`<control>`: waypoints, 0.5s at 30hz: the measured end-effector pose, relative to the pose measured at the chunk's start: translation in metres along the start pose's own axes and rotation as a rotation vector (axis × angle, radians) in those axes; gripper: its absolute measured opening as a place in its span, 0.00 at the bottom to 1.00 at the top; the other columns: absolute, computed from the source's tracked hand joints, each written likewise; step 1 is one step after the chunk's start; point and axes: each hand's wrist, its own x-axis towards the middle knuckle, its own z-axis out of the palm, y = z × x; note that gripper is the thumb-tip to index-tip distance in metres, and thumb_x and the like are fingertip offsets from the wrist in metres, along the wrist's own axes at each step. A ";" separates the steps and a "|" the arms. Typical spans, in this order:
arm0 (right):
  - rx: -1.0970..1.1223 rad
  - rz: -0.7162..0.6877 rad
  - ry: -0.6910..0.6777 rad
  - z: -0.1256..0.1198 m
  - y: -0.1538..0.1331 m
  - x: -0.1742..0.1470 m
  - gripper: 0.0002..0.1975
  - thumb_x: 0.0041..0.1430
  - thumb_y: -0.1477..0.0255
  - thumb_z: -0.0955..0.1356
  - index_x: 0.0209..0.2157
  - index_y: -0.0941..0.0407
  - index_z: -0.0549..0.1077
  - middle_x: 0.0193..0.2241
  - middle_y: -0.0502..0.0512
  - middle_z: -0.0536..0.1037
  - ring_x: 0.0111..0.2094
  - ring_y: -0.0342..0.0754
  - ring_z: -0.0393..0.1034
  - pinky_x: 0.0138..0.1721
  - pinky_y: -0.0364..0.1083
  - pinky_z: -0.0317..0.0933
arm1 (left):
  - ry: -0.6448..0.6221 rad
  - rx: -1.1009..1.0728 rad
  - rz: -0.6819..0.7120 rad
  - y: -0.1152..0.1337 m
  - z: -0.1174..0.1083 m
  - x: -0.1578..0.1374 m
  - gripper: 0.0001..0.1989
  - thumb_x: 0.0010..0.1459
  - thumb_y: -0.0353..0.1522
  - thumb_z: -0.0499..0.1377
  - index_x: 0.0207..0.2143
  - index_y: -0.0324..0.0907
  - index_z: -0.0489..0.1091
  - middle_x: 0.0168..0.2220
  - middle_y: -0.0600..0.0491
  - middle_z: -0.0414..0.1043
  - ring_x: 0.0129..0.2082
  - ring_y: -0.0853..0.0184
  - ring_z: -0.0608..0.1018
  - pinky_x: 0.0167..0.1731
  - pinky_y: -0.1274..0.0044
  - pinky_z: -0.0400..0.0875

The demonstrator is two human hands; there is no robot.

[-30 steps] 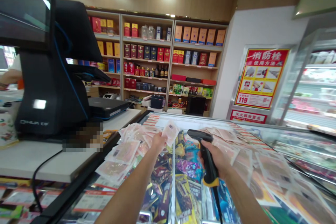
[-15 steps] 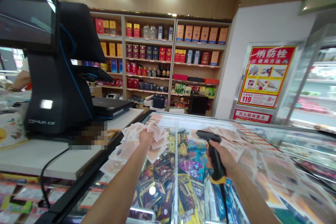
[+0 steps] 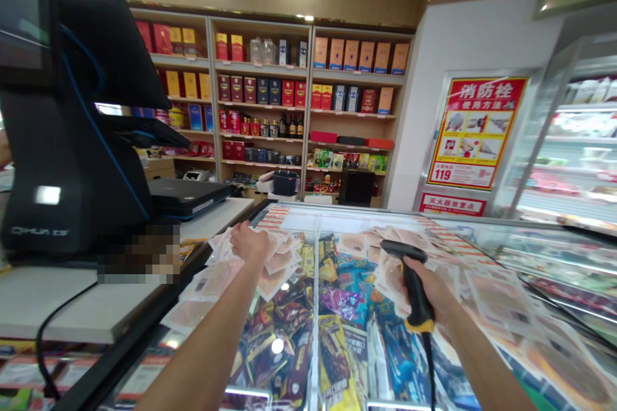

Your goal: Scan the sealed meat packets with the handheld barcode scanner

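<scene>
My right hand (image 3: 434, 289) is wrapped around the handle of a black and yellow barcode scanner (image 3: 417, 292), its head pointing left and its cable hanging down. Just left of the scanner is a flat clear packet (image 3: 389, 276) with pale contents; whether my right hand touches it I cannot tell. On the left, the fingers of my left hand (image 3: 249, 241) are curled closed on a flat clear packet at the top of a loose pile of similar packets (image 3: 209, 279). More such packets (image 3: 501, 298) lie spread on the right side of the freezer's glass top.
Below the glass, the chest freezer (image 3: 315, 308) holds colourful wrapped goods. A black checkout machine (image 3: 72, 141) stands on the white counter (image 3: 62, 308) at left, its cable hanging down. Shelves (image 3: 260, 103) of boxes and bottles line the back; a red poster (image 3: 475, 131) hangs at right.
My left hand has moved left across the packet pile. The scanner has shifted right in my right hand, and a packet now shows beside it. The view has turned slightly right.
</scene>
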 end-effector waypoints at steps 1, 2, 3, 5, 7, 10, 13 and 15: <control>0.002 0.004 0.008 -0.001 -0.001 0.000 0.13 0.43 0.62 0.65 0.22 0.59 0.64 0.12 0.49 0.68 0.11 0.40 0.60 0.10 0.39 0.55 | -0.010 0.014 0.063 0.004 0.003 -0.005 0.22 0.47 0.29 0.51 0.47 0.37 0.56 0.52 0.42 0.50 0.51 0.54 0.56 0.46 0.63 0.54; 0.005 0.007 0.018 -0.003 -0.002 0.000 0.13 0.43 0.62 0.65 0.22 0.59 0.64 0.12 0.49 0.68 0.12 0.40 0.60 0.11 0.39 0.55 | -0.033 0.027 0.132 0.008 0.007 -0.012 0.22 0.48 0.29 0.50 0.48 0.38 0.55 0.53 0.44 0.49 0.51 0.56 0.55 0.48 0.65 0.52; 0.009 0.009 0.026 -0.004 -0.003 0.000 0.12 0.43 0.63 0.65 0.23 0.59 0.64 0.13 0.49 0.68 0.12 0.40 0.60 0.11 0.39 0.55 | -0.070 0.038 0.202 0.012 0.014 -0.019 0.22 0.48 0.29 0.49 0.48 0.38 0.55 0.53 0.44 0.49 0.52 0.59 0.55 0.49 0.68 0.51; 0.018 0.015 0.038 -0.006 -0.003 -0.001 0.12 0.43 0.63 0.65 0.23 0.59 0.64 0.13 0.49 0.68 0.12 0.40 0.61 0.11 0.39 0.55 | -0.177 0.062 0.337 0.020 0.032 -0.038 0.21 0.48 0.29 0.49 0.47 0.37 0.57 0.53 0.46 0.51 0.52 0.62 0.56 0.50 0.73 0.50; 0.025 0.015 0.037 -0.008 -0.002 -0.001 0.13 0.42 0.62 0.65 0.24 0.58 0.64 0.13 0.49 0.68 0.12 0.40 0.61 0.11 0.39 0.55 | -0.313 0.092 0.447 0.027 0.054 -0.059 0.21 0.47 0.27 0.49 0.46 0.36 0.58 0.52 0.45 0.54 0.52 0.64 0.58 0.49 0.75 0.51; 0.022 0.013 0.035 -0.011 0.001 0.001 0.13 0.42 0.62 0.65 0.25 0.58 0.64 0.13 0.49 0.68 0.12 0.40 0.61 0.11 0.39 0.56 | -0.509 0.139 0.568 0.034 0.086 -0.088 0.20 0.47 0.26 0.48 0.45 0.38 0.60 0.51 0.47 0.58 0.50 0.66 0.60 0.48 0.76 0.54; 0.004 0.013 0.053 -0.013 0.003 0.003 0.14 0.42 0.61 0.65 0.25 0.58 0.64 0.13 0.49 0.68 0.12 0.40 0.60 0.11 0.39 0.56 | -0.644 0.186 0.644 0.036 0.107 -0.106 0.19 0.49 0.28 0.47 0.46 0.41 0.59 0.52 0.48 0.57 0.51 0.66 0.59 0.48 0.73 0.54; -0.003 0.009 0.070 -0.014 0.002 0.004 0.14 0.42 0.61 0.65 0.25 0.58 0.64 0.12 0.48 0.67 0.12 0.40 0.60 0.11 0.39 0.55 | -0.711 0.218 0.701 0.038 0.115 -0.112 0.20 0.51 0.30 0.45 0.48 0.42 0.57 0.54 0.49 0.53 0.53 0.65 0.56 0.49 0.68 0.52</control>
